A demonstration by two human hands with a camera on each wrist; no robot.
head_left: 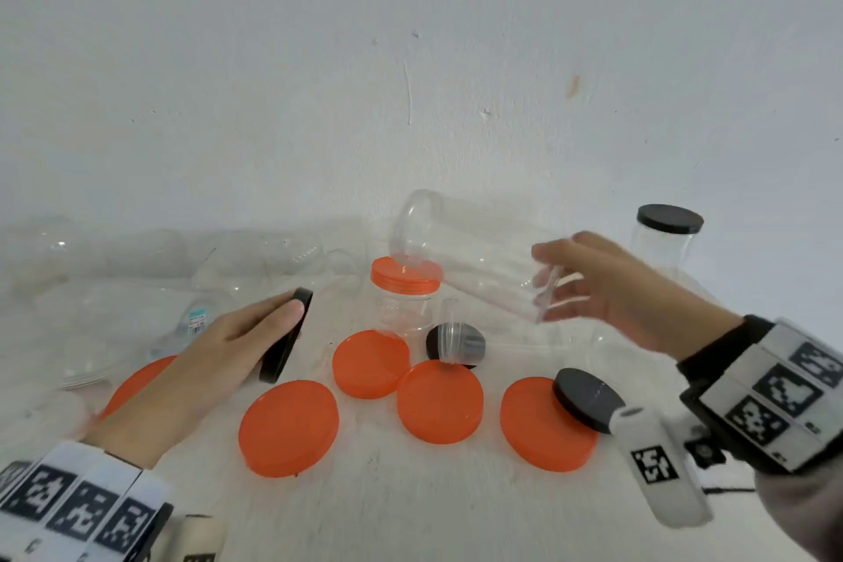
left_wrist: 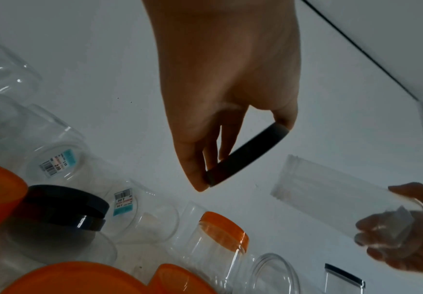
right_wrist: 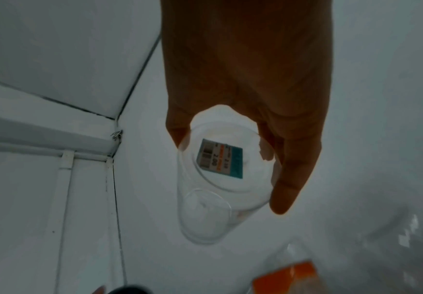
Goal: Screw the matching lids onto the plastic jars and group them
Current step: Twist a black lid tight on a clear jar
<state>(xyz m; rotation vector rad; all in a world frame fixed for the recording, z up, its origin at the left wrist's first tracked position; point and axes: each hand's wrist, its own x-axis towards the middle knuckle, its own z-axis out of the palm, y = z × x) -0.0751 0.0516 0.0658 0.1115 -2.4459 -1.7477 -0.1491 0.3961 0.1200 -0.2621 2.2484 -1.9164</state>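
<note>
My left hand [head_left: 255,333] pinches a black lid [head_left: 287,335] by its rim, held on edge above the table; the left wrist view shows the same black lid [left_wrist: 245,157] between thumb and fingers. My right hand [head_left: 588,283] grips the base of a clear open jar [head_left: 474,256], held tilted with its mouth toward the upper left. In the right wrist view the jar [right_wrist: 220,179] shows a price sticker on its bottom. An orange-lidded jar [head_left: 403,292] stands upright in the middle. A black-lidded jar [head_left: 666,237] stands at the back right.
Several loose orange lids [head_left: 289,427] lie on the white table [head_left: 410,516] in front. Two black lids [head_left: 586,399] [head_left: 456,345] lie among them. Several clear open jars [head_left: 150,251] lie along the back left by the white wall [head_left: 410,59].
</note>
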